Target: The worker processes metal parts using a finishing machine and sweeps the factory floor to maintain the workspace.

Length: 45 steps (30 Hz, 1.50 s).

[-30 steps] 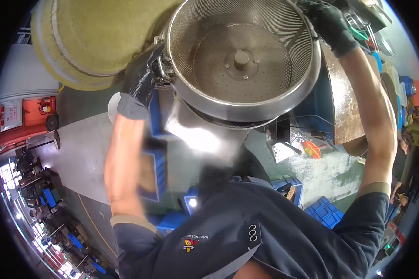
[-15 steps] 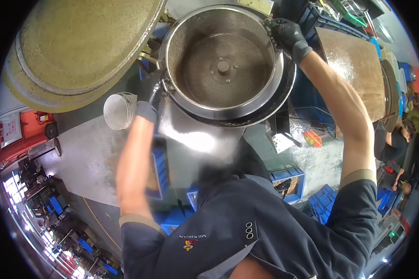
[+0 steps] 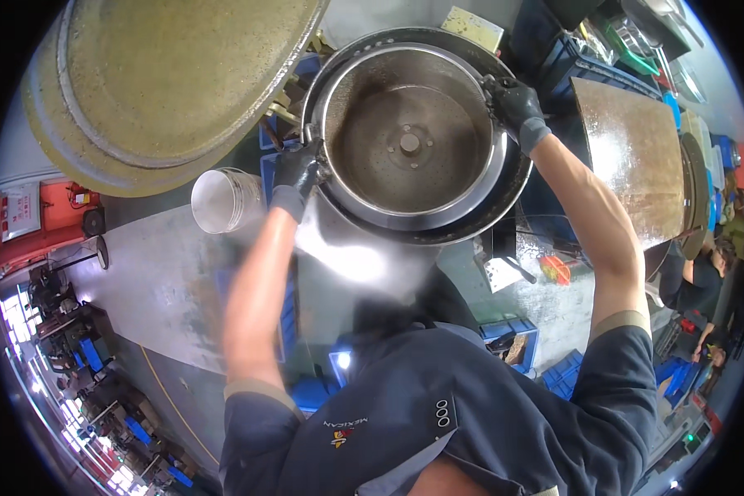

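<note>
A round metal basket (image 3: 405, 70) with small holes and a raised hub (image 3: 410, 145) at the middle of its floor sits inside a wider round tub (image 3: 471, 227). Its inside looks bare apart from the hub. On the left side, my gloved left hand (image 3: 298, 172) is closed around the basket's handle. My gloved right hand (image 3: 514, 107) grips the opposite side near the rim; the fingers cover most of the handle there. Both gloves are dark and look wet.
A big yellowish round lid (image 3: 182, 74) stands raised at the upper left. Below it is a white bucket (image 3: 215, 201). To the right, a brown board (image 3: 632, 157) lies beside blue crates (image 3: 599, 70). Another person (image 3: 694, 277) is at the far right.
The basket looks smaller and lower in the tub, and the tub's far rim now shows around it. Both hands have gone down with it, still gripping. The whole view has shifted slightly.
</note>
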Tool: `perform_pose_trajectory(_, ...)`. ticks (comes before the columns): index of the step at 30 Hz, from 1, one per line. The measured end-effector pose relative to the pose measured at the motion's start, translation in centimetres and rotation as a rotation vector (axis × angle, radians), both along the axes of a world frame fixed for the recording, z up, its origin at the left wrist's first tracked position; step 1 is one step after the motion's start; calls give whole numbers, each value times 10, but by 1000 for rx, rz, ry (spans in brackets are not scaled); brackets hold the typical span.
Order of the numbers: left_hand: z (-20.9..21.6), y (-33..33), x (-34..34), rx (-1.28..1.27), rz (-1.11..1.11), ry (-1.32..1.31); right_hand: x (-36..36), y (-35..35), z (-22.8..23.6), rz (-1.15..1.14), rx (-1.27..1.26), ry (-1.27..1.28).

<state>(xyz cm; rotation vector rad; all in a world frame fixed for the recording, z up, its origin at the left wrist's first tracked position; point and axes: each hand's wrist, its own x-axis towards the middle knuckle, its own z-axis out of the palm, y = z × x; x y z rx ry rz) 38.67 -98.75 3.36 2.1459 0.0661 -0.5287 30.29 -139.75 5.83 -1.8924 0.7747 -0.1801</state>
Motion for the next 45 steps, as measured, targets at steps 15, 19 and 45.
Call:
perform_pose_trajectory(15,-21,-20,30,308,-170,-85,-30,5,-13,-60,-249,94)
perform_pose_trajectory(19,-60,-5,59,401,-261,-163,-15,12,-24,-83,-14,228)
perform_pose_trajectory(45,-6,-81,38,727,-509,-452,-321,-6,-60,-354,21,4)
